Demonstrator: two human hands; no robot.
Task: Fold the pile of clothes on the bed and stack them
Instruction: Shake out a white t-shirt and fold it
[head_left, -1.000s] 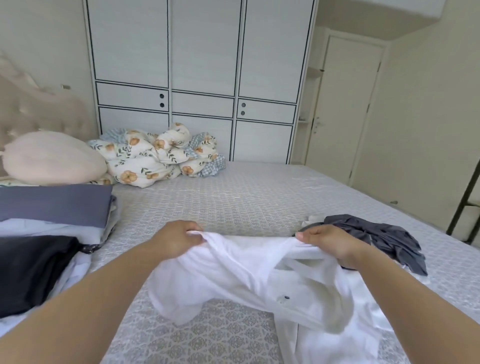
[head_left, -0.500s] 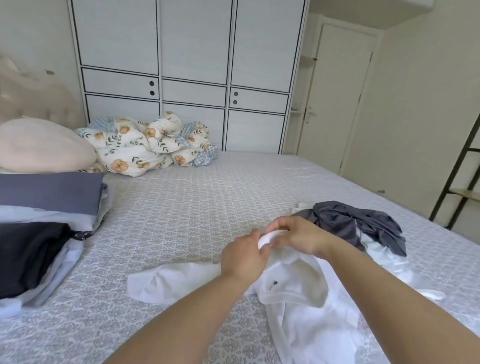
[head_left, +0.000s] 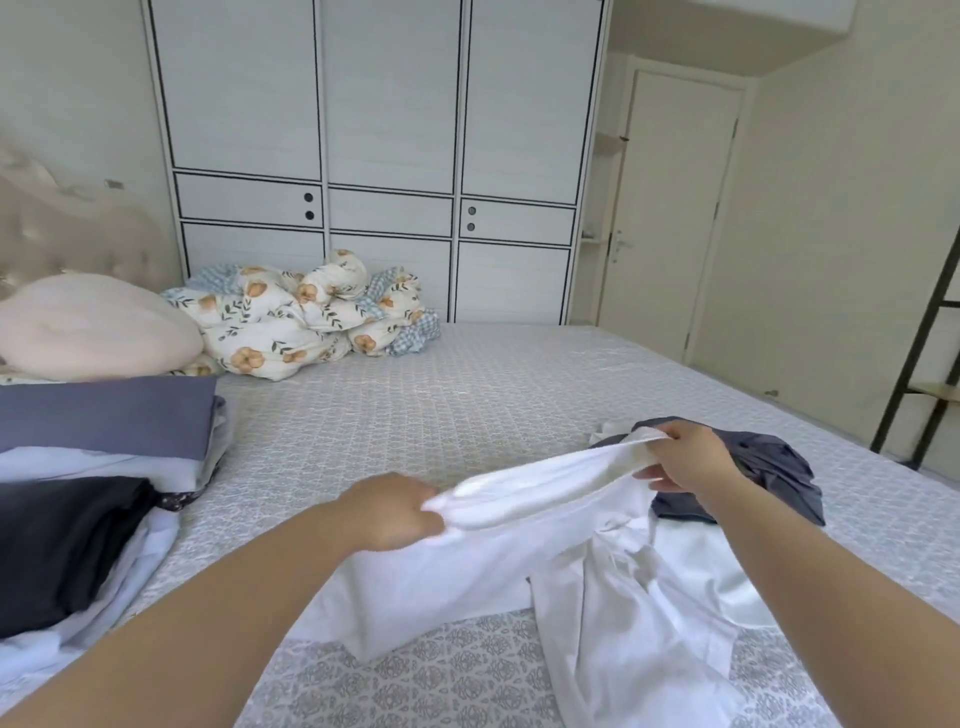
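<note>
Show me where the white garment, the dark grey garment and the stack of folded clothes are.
white garment (head_left: 457, 577), head view, flat middle panel.
dark grey garment (head_left: 779, 467), head view, crumpled top.
stack of folded clothes (head_left: 104, 415), head view, blue-grey top piece.

Smooth matt white cloth garment (head_left: 483, 561) on patterned woven bedspread (head_left: 467, 405).

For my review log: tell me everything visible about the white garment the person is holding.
The white garment is plain, thin, smooth woven-looking cloth, unfolded and creased. The left hand and right hand each grip its upper edge, holding that edge stretched between them above the bed. The rest hangs down and spreads in loose folds over the patterned cover. Its right side lies against a crumpled dark grey garment.
</note>
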